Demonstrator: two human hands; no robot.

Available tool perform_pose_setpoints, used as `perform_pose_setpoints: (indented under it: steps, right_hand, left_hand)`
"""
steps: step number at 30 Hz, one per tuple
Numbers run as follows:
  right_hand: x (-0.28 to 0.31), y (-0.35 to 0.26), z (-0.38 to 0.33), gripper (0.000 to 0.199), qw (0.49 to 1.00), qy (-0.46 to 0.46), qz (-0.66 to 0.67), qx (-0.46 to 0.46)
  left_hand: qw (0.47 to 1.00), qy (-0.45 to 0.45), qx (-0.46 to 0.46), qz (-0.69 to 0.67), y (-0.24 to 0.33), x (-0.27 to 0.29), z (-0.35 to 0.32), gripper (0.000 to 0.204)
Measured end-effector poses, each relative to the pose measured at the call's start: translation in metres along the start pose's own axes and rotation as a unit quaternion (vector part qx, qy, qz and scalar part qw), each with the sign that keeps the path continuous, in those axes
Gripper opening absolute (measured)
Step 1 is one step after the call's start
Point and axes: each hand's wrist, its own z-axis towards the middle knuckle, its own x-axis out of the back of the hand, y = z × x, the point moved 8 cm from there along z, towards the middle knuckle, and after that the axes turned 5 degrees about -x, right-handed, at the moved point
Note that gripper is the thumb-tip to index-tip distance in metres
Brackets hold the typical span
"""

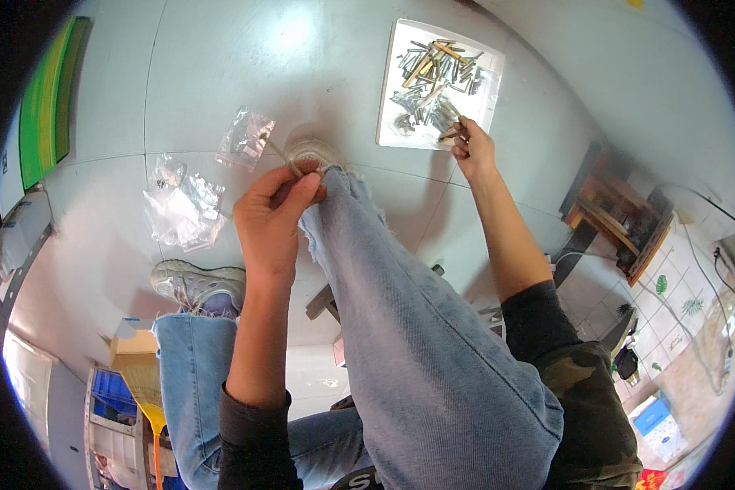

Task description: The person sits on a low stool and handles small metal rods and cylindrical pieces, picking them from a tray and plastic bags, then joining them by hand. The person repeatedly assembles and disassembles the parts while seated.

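Pale grey floor [220, 73] fills most of the view, and the person sits over it with legs in blue jeans [416, 327]. One leg goes from 6 o'clock up to the centre, the other bends at 7 o'clock and ends in a grey shoe [194, 284].

A white tray [392, 90] lies at 1 o'clock on the floor. It holds a heap of small metal rods [433, 82], grey and brass coloured, which point in many directions.

Clear plastic bags [184, 208] lie at 9 o'clock, near the shoe. One smaller bag [245, 139] lies at 11 o'clock, just beside a thin strip.

The left hand [273, 216] is in the centre, just above the hem of the jeans. Its thumb and fingers are pinched narrow on a thin strip [279, 153]. The long axis of this strip runs from the fingertips toward 10 o'clock, and its free end points at the smaller bag.

The right hand [474, 147] reaches to the lower edge of the tray, at 1 o'clock. Its fingers are closed on a small rod [453, 132], at the edge of the heap. This rod is short and brownish; its axis seems to go from 8 o'clock to 2 o'clock, but it is too small to say exactly.
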Motion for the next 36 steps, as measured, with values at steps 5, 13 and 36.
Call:
perform_pose_setpoints:
  steps: [5, 13, 36]
  right_hand:
    - [0.009, -0.024, 0.022, 0.013, 0.999, 0.028, -0.015, 0.043]
    - [0.026, -0.022, 0.039, 0.015, 0.990, 0.074, -0.102, 0.062]
    - [-0.019, -0.097, 0.053, 0.029, 0.810, 0.203, -0.442, 0.329]
  left_hand:
    - [1.000, -0.008, 0.015, -0.003, -0.013, 0.005, -0.010, 0.016]
    - [1.000, 0.007, 0.008, -0.016, -0.016, 0.008, -0.015, 0.011]
    - [1.000, 0.008, -0.011, 0.002, -0.008, 0.007, -0.008, 0.018]
